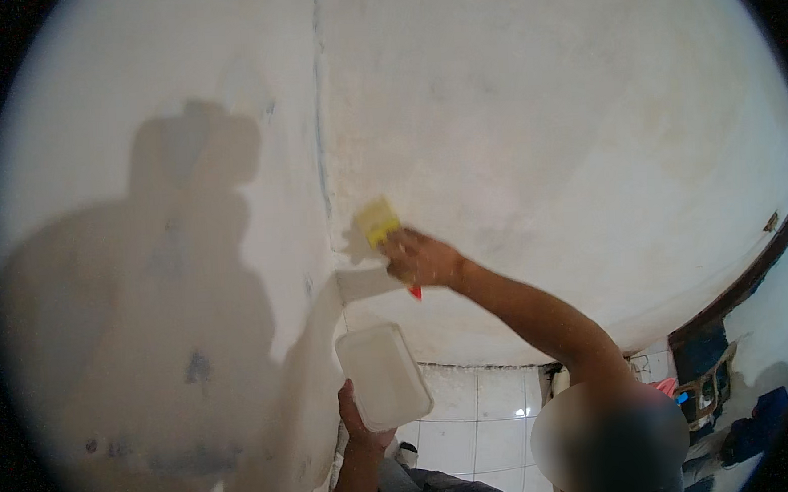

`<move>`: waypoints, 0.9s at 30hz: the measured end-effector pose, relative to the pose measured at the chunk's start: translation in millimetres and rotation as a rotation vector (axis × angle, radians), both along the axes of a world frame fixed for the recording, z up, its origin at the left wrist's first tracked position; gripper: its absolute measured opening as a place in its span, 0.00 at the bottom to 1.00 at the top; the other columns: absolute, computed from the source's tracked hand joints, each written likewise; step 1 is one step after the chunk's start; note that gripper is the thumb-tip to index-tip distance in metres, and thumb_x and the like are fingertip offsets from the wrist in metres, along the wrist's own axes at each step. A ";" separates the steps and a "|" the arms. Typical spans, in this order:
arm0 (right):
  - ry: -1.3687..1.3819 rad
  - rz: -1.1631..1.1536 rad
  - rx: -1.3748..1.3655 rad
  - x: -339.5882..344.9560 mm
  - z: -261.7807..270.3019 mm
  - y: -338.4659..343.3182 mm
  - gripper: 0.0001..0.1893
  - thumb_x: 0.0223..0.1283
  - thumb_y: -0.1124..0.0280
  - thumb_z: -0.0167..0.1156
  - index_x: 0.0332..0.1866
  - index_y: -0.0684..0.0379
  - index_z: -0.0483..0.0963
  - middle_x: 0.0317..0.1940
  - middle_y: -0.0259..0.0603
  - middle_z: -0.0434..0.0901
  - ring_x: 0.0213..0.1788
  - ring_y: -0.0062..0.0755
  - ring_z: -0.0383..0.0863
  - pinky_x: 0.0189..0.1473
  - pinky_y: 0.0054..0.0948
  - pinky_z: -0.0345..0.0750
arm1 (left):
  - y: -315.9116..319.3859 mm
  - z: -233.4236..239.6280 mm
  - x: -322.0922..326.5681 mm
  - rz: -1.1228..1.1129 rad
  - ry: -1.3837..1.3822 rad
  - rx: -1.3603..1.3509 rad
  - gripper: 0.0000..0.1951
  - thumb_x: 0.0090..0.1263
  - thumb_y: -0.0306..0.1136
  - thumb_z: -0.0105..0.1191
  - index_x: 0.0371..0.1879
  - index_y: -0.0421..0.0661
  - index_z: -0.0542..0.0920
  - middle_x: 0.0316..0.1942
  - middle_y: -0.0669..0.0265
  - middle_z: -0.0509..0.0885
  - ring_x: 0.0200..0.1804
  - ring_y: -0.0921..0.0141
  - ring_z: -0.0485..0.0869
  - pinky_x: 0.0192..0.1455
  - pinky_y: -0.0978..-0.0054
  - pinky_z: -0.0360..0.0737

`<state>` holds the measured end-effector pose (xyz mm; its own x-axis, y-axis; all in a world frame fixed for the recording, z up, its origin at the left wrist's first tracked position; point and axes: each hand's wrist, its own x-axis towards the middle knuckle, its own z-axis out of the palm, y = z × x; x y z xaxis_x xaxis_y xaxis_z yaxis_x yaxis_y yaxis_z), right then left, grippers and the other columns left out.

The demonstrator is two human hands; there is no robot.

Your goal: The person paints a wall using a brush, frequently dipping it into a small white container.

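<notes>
My right hand (424, 256) grips a paintbrush (378, 221) with a yellow head, held up at the right-hand wall (529, 139) close to the corner; a red tip of the handle shows below the fingers. Whether the bristles touch the wall cannot be told. Lower down, my left hand (363, 424) holds a white rectangular plastic tub (385, 377) from below and at its left side. The tub's inside looks whitish; how much it holds is unclear. A dark vertical line runs down the corner between the two walls.
The left wall (197, 310) carries a large shadow and dark patches. White floor tiles (476, 409) lie below. At the lower right are a dark-edged opening, a wooden-framed item (705, 390) and dark blue cloth (754, 424). A blurred round area hides part of the view.
</notes>
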<state>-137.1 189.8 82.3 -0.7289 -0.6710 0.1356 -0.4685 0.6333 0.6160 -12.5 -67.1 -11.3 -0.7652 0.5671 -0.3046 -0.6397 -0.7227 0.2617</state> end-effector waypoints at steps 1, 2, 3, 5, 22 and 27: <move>-0.176 -0.049 -0.033 11.5 -6.4 -4.8 0.07 0.57 0.65 0.59 0.38 0.50 0.81 0.58 0.42 0.75 0.62 0.42 0.72 0.64 0.39 0.73 | 1.6 -5.5 -1.3 0.007 -0.017 0.003 0.30 0.66 0.56 0.45 0.62 0.52 0.71 0.55 0.63 0.78 0.56 0.60 0.78 0.56 0.53 0.78; -0.175 -0.056 -0.038 9.8 -3.5 -2.6 0.07 0.57 0.65 0.59 0.38 0.50 0.81 0.58 0.42 0.75 0.62 0.42 0.72 0.64 0.39 0.73 | 3.5 -9.6 -4.0 0.013 -0.032 0.006 0.29 0.66 0.56 0.46 0.62 0.52 0.71 0.56 0.64 0.78 0.56 0.60 0.78 0.56 0.53 0.78; -0.294 -0.190 -0.252 10.9 0.6 -0.2 0.08 0.56 0.67 0.59 0.40 0.50 0.80 0.59 0.42 0.75 0.61 0.41 0.73 0.62 0.38 0.74 | 4.8 -15.5 -4.6 0.002 -0.044 -0.003 0.29 0.66 0.56 0.46 0.62 0.52 0.71 0.56 0.64 0.78 0.56 0.60 0.78 0.56 0.53 0.78; -0.439 -0.376 -0.612 12.7 52.6 -9.9 0.15 0.51 0.72 0.59 0.47 0.50 0.78 0.57 0.41 0.76 0.59 0.40 0.75 0.59 0.37 0.76 | -1.6 -18.6 2.4 0.013 0.014 -0.007 0.30 0.66 0.57 0.46 0.62 0.52 0.71 0.56 0.63 0.78 0.56 0.61 0.78 0.56 0.53 0.78; -0.068 -0.022 -0.063 3.5 -9.5 -3.7 0.12 0.54 0.64 0.60 0.43 0.49 0.80 0.55 0.40 0.76 0.62 0.42 0.72 0.67 0.41 0.69 | -5.5 -38.2 3.6 0.026 -0.057 0.030 0.33 0.64 0.57 0.49 0.65 0.51 0.68 0.58 0.60 0.76 0.57 0.56 0.78 0.57 0.47 0.76; -0.424 -0.227 -0.410 10.7 -12.1 0.4 0.13 0.52 0.71 0.59 0.45 0.51 0.79 0.56 0.40 0.77 0.60 0.42 0.75 0.61 0.39 0.74 | -3.0 -32.8 3.9 -0.013 -0.027 -0.003 0.34 0.63 0.58 0.49 0.65 0.51 0.68 0.58 0.59 0.76 0.57 0.56 0.77 0.58 0.47 0.76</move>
